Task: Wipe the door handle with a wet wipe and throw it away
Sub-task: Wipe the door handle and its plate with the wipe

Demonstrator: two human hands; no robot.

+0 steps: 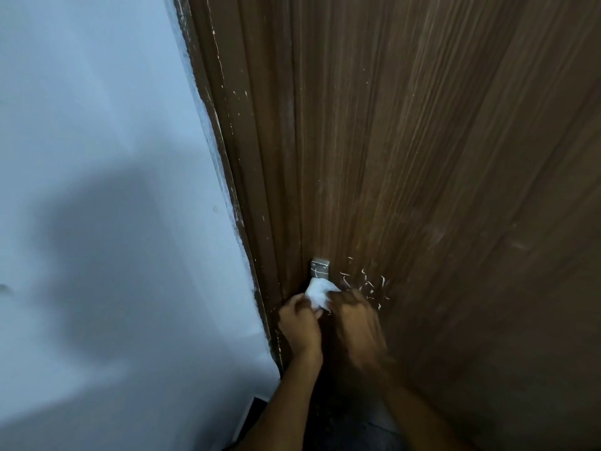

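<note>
Both hands, left hand [300, 323] and blurred right hand [356, 320], clutch the crumpled white wet wipe [320, 293] just below the square metal door-handle plate [320, 267].

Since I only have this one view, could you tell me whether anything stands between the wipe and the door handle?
Nothing visible does. The wipe is bunched between both hands, left hand and right hand, directly below the metal plate on the door. The handle lever itself is hidden behind the wipe and hands.

Dim, soft light; motion-blurred right hand [356, 323]
</note>
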